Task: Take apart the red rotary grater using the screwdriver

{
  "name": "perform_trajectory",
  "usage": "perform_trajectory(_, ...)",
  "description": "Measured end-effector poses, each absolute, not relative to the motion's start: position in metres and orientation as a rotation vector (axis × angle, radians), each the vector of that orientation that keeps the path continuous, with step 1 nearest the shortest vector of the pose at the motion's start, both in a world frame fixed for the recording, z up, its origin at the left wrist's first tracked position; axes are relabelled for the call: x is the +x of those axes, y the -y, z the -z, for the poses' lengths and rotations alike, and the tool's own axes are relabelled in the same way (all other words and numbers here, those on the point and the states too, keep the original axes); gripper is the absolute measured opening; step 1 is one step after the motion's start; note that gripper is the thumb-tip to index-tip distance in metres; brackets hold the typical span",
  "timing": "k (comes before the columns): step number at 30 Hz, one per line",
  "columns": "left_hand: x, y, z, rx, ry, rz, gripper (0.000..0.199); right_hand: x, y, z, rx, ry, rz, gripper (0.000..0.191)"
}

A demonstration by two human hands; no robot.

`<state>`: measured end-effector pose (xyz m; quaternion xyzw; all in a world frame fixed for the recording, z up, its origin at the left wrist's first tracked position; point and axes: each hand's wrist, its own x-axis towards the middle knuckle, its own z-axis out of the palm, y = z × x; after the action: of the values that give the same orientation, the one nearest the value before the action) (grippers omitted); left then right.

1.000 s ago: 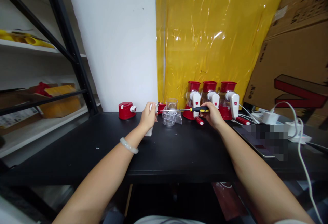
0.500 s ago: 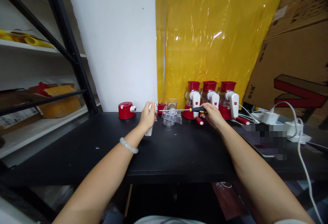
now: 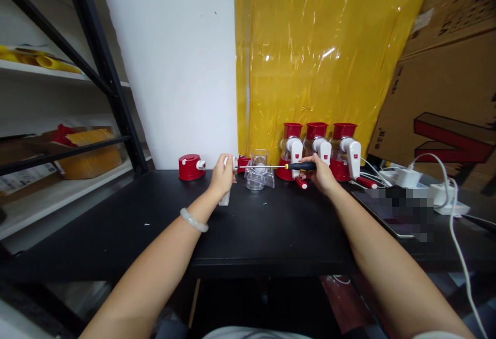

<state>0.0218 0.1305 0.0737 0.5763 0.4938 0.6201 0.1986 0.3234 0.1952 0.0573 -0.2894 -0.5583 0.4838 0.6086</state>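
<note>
My left hand (image 3: 222,179) is closed around a white plastic part (image 3: 224,198), whose lower end sticks out below the fingers. It looks like a crank arm. In my right hand (image 3: 323,175) is a screwdriver (image 3: 300,166) with a dark handle and a long thin shaft. The shaft lies level and points left, its tip at the white part; my fingers hide the exact contact. Behind the shaft stands a clear plastic grater body (image 3: 254,180), with a small red piece (image 3: 243,163) beside it. A red round base (image 3: 191,168) sits left of my left hand.
Assembled red-and-white rotary graters (image 3: 351,155) stand in a row behind my right hand. On the right of the black table (image 3: 248,241) are a tablet (image 3: 382,212) and a white power strip with cables (image 3: 449,199). Cardboard boxes (image 3: 437,91) rise behind; a shelf (image 3: 58,189) is at left.
My right fingers have shifted on the screwdriver's handle, which now shows more of its dark side and less yellow. My left hand and the white part are nearly still.
</note>
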Motion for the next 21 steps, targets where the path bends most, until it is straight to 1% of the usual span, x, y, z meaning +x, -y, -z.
perform_trajectory(3, 0.02, -0.132, -0.074, 1.596, -1.371, -1.746, 0.029, 0.327, -0.195, -0.055, -0.767, 1.434, -1.016, 0.055)
perform_trajectory(8, 0.02, -0.133, -0.074, 1.594, -1.37, -1.74, 0.028, 0.332, -0.198, -0.051, -0.939, 1.528, -0.813, 0.054)
perform_trajectory(14, 0.021, -0.132, -0.074, 1.602, -1.348, -1.749, 0.028, 0.33, -0.206, -0.047, -0.848, 1.466, -0.883, 0.052)
perform_trajectory(21, 0.021, -0.132, -0.073, 1.606, -1.363, -1.752, 0.029, 0.32, -0.189, -0.059, -0.669, 1.3, -1.084, 0.035)
